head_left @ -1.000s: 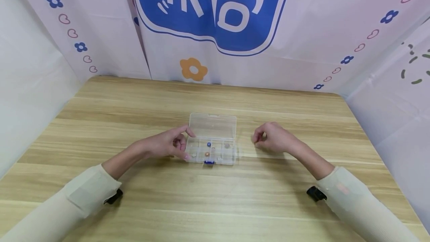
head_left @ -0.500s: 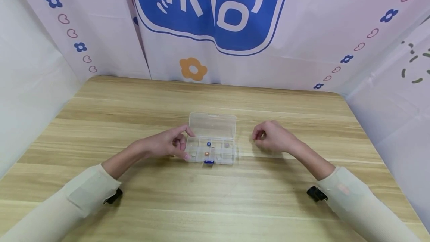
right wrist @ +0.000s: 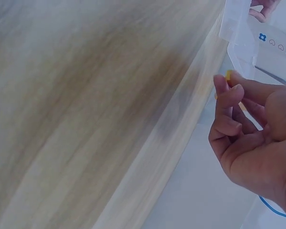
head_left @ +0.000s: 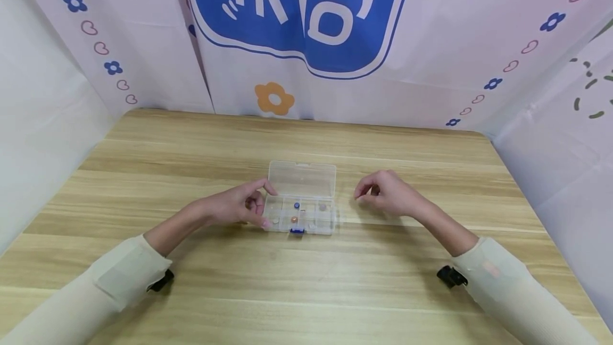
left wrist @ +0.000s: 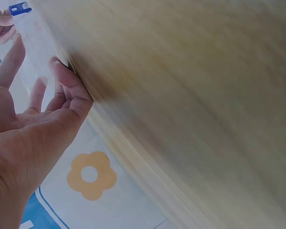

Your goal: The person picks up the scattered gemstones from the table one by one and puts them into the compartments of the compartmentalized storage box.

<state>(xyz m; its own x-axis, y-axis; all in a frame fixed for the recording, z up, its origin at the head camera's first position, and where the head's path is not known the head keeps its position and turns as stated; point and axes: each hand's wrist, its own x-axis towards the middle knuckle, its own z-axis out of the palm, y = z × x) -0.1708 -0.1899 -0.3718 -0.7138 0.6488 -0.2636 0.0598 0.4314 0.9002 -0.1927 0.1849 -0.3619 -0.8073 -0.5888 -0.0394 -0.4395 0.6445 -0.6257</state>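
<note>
A clear plastic compartment box (head_left: 322, 231) lies on the table with its lid (head_left: 303, 179) raised at the back and a blue latch (head_left: 297, 231) at the front. My left hand (head_left: 237, 206) holds its left end, forefinger at the back corner and thumb at the front one. Inside sit a blue bead (head_left: 297, 205), an orange bead (head_left: 294, 219), a pale round piece (head_left: 322, 207) and a small whitish piece (head_left: 275, 221) in separate compartments. Right of the box, my right hand (head_left: 387, 194) pinches a tiny yellow piece (right wrist: 228, 75) between thumb and forefinger, mostly covered by the fingertips.
The wood-grain table (head_left: 297, 292) carries the box near its middle. Behind it hangs a white cloth (head_left: 167, 68) with a blue emblem and an orange flower (head_left: 274, 99); white sheets close off both sides.
My right hand has shifted slightly left, nearer the box, its fingertips a little higher over the table. My left hand and the box hold their place.
</note>
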